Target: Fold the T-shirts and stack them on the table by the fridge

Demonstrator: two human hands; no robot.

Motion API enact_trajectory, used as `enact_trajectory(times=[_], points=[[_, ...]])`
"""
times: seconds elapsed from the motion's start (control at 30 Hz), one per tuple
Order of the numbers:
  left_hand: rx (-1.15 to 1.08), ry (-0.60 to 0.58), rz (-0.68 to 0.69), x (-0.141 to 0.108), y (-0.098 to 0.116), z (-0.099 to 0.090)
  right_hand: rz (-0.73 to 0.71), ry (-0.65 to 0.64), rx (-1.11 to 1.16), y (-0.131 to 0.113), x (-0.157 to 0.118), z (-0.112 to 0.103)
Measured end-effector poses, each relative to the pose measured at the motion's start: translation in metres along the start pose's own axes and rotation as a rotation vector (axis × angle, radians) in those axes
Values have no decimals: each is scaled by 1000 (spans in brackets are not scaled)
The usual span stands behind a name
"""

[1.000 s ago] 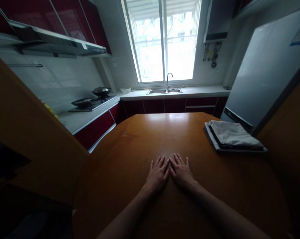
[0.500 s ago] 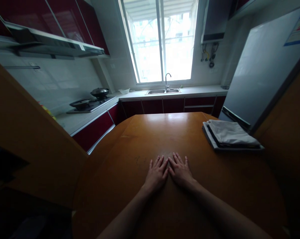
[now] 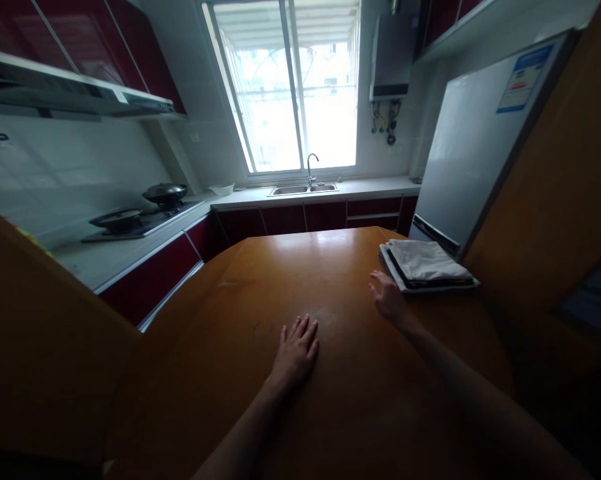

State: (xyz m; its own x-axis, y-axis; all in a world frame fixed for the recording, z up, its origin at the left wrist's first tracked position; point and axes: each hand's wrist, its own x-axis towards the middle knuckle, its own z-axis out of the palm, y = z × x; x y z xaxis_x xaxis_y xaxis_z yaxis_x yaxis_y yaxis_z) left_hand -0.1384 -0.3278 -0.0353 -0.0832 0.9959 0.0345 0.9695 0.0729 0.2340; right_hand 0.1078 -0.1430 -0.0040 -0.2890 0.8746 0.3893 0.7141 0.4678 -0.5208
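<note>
My left hand [image 3: 296,348] lies flat on the brown wooden table [image 3: 220,347], fingers apart and holding nothing. Farther right, my right hand [image 3: 388,295] is raised off the tabletop, its fingers spread and slightly bent, with nothing in them. It is at the near left corner of a folded stack of cloth [image 3: 428,261], pale grey on top with a black layer beneath. Whether the hand touches the stack I cannot tell.
Past the table runs a white counter with a double sink [image 3: 303,189] and a tap [image 3: 311,169] below the window. Two pans sit on the stove [image 3: 145,222] at the left. A fridge [image 3: 473,147] stands at the right, behind the cloth.
My right hand has left the tabletop beside my left hand and moved right and forward to the cloth stack. My left hand stays flat on the table. The view has turned right.
</note>
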Motion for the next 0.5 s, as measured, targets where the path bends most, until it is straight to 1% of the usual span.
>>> enact_trajectory(times=[0.03, 0.07, 0.13, 0.2, 0.27, 0.33, 0.4, 0.5], points=[[0, 4, 3, 0, -1, 1, 30, 48, -69, 18, 11, -16], [0, 11, 5, 1, -2, 2, 62, 69, -147, 35, 21, -31], [0, 29, 12, 2, -4, 4, 126, 40, -276, 63, 34, -55], [0, 40, 18, 3, -5, 7, 179, -31, -337, 80, 39, -69], [3, 47, 21, 4, -7, 9, 211, -84, -347, 88, 39, -75], [4, 51, 23, 4, -7, 9, 231, -93, -343, 90, 37, -76], [-1, 51, 23, 4, -7, 8, 256, -69, -332, 89, 38, -78], [-23, 43, 27, 3, -6, 6, 283, -4, -288, 82, 41, -86]])
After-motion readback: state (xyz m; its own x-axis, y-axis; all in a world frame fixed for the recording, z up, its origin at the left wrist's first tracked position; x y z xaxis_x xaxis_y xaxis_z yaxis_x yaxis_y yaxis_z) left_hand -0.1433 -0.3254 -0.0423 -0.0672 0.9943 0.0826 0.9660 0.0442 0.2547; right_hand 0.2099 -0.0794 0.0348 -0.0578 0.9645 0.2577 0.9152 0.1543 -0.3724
